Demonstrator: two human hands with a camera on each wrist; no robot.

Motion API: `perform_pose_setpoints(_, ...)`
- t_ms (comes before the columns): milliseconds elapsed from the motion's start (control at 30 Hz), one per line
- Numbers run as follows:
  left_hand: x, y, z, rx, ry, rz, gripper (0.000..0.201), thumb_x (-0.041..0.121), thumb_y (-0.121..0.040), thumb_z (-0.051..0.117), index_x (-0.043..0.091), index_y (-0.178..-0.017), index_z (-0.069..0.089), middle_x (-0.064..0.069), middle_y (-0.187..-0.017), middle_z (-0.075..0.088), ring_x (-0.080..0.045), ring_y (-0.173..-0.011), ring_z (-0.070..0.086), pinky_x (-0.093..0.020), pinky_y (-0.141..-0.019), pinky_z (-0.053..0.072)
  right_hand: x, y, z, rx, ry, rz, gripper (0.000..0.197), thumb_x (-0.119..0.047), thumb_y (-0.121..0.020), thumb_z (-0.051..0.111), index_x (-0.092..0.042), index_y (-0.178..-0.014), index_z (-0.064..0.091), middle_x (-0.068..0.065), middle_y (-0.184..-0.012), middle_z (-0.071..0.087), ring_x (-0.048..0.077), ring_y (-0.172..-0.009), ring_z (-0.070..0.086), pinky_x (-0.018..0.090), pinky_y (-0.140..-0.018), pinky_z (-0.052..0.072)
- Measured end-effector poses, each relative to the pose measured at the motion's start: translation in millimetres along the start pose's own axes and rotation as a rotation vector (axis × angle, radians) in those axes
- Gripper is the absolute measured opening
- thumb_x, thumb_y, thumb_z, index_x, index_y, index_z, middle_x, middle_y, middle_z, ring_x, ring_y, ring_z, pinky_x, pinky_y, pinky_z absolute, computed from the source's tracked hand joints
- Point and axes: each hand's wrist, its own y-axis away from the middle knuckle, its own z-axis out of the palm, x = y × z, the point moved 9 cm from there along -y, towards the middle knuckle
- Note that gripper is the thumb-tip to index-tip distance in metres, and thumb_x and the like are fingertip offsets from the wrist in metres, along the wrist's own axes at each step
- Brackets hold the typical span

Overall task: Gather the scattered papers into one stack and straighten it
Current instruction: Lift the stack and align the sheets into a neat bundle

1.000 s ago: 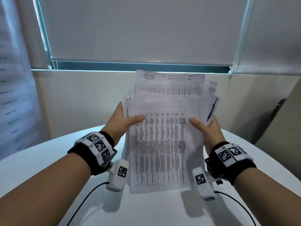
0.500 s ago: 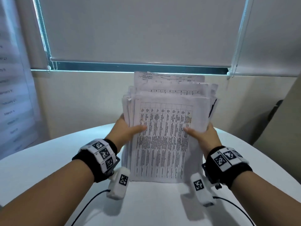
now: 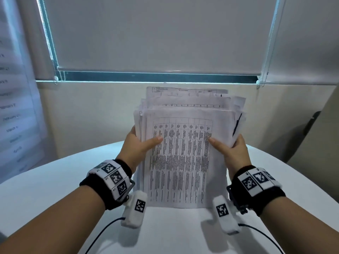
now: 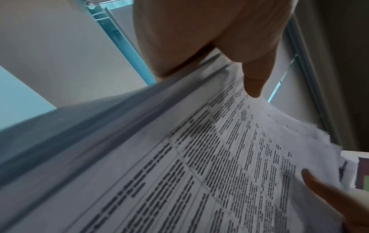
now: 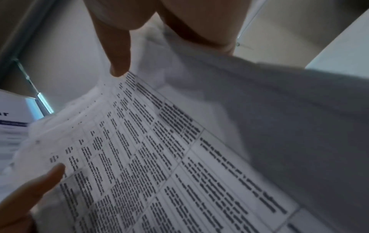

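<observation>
A: Where are the papers at this moment?

B: The stack of printed sheets (image 3: pixel 180 158) stands upright on its lower edge on the round white table (image 3: pixel 45 189), in front of the person. One second ago that lower edge hung above the table and the stack was tilted; half a second ago it came down, and now it is still down and almost straight.

A: And the hands?

B: The left hand (image 3: pixel 136 149) grips the left edge, with the thumb laid flat over the front sheet and the fingers behind. The right hand (image 3: pixel 230 153) does the same on the right edge. Both hands pinch the stack between thumb and fingers. In the two wrist views I see only the thumbs on the printed table of the front page; the fingers behind are hidden.

A: So the stack is straight?

B: Not yet, I think. The bottom looks even, but at the top several sheets stand higher than the front one, like steps, and some corners on the right stick out. A dark mark (image 3: pixel 237 124) shows on a sheet there; I cannot tell what it is.

A: What does this mean for the task?

B: Gathering looks finished, since I see no loose sheet on the table. The tapping has begun. More taps are probably needed, and with a loose grip so the high sheets can slide down.
</observation>
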Motion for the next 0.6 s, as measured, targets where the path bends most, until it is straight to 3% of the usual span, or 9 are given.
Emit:
perform_pose_setpoints(100,5,2,1,0.055,-0.017,0.039,0.042,0.013,-0.077,0.081,0.004,-0.115,0.064,-0.015,-0.104,0.073,-0.028,-0.097,0.072,-0.031,-0.079,0.060,-2,-1,2,0.024,0.042,0.006,0.033,-0.015,-0.068,0.084,-0.011,-0.095,0.067,0.010,-0.092,0.073,0.026,-0.083,0.070,0.040,-0.079,0.058)
perform_pose_setpoints(167,16,2,0,0.084,-0.008,0.093,0.038,0.015,-0.078,0.080,0.005,-0.111,0.065,-0.016,-0.101,0.073,-0.026,-0.092,0.072,-0.022,-0.068,0.059,-11,-4,5,0.035,0.023,-0.022,0.036,-0.014,-0.067,0.084,-0.005,-0.098,0.069,0.014,-0.092,0.073,0.031,-0.086,0.071,0.044,-0.081,0.058)
perform_pose_setpoints(233,33,1,0,0.099,0.028,0.149,0.039,0.014,-0.077,0.080,0.007,-0.112,0.064,-0.015,-0.101,0.072,-0.024,-0.091,0.072,-0.022,-0.070,0.059,-21,-8,6,0.038,-0.008,-0.055,0.038,-0.015,-0.067,0.085,-0.006,-0.100,0.070,0.013,-0.093,0.074,0.028,-0.087,0.071,0.038,-0.077,0.057)
perform_pose_setpoints(333,44,0,-1,0.054,0.099,0.176,0.061,0.020,-0.071,0.082,0.006,-0.124,0.057,-0.013,-0.111,0.070,-0.024,-0.100,0.070,-0.032,-0.082,0.059,-28,-11,5,-0.001,-0.029,-0.081,0.064,-0.031,-0.055,0.090,-0.008,-0.109,0.066,0.010,-0.097,0.074,0.026,-0.089,0.072,0.039,-0.078,0.057)
perform_pose_setpoints(400,28,-2,-1,-0.005,0.099,0.099,0.078,0.029,-0.065,0.089,0.008,-0.130,0.052,-0.012,-0.118,0.069,-0.026,-0.107,0.069,-0.043,-0.090,0.057,-22,-10,3,-0.027,-0.033,-0.046,0.090,-0.046,-0.037,0.093,-0.009,-0.113,0.063,0.008,-0.100,0.074,0.025,-0.090,0.072,0.039,-0.079,0.057)
perform_pose_setpoints(467,6,3,1,-0.046,0.056,-0.009,0.085,0.038,-0.054,0.090,0.009,-0.127,0.057,-0.009,-0.113,0.072,-0.025,-0.104,0.070,-0.048,-0.094,0.055,-11,-6,3,-0.067,-0.010,0.005,0.099,-0.051,-0.027,0.092,-0.010,-0.112,0.064,0.008,-0.099,0.074,0.025,-0.090,0.072,0.040,-0.080,0.057)
perform_pose_setpoints(533,-6,7,3,-0.028,-0.001,-0.036,0.066,0.030,-0.061,0.088,0.008,-0.118,0.064,-0.008,-0.105,0.075,-0.024,-0.098,0.072,-0.050,-0.094,0.055,-4,-4,4,-0.071,0.045,0.040,0.085,-0.043,-0.034,0.094,-0.009,-0.107,0.067,0.010,-0.096,0.075,0.029,-0.089,0.072,0.046,-0.084,0.056)
perform_pose_setpoints(600,-4,7,3,0.024,-0.022,-0.017,0.043,0.017,-0.075,0.082,0.005,-0.113,0.066,-0.013,-0.102,0.075,-0.027,-0.096,0.072,-0.052,-0.092,0.055,-9,-5,5,-0.025,0.070,0.014,0.056,-0.024,-0.053,0.090,-0.005,-0.102,0.069,0.015,-0.094,0.073,0.033,-0.088,0.070,0.051,-0.085,0.055)
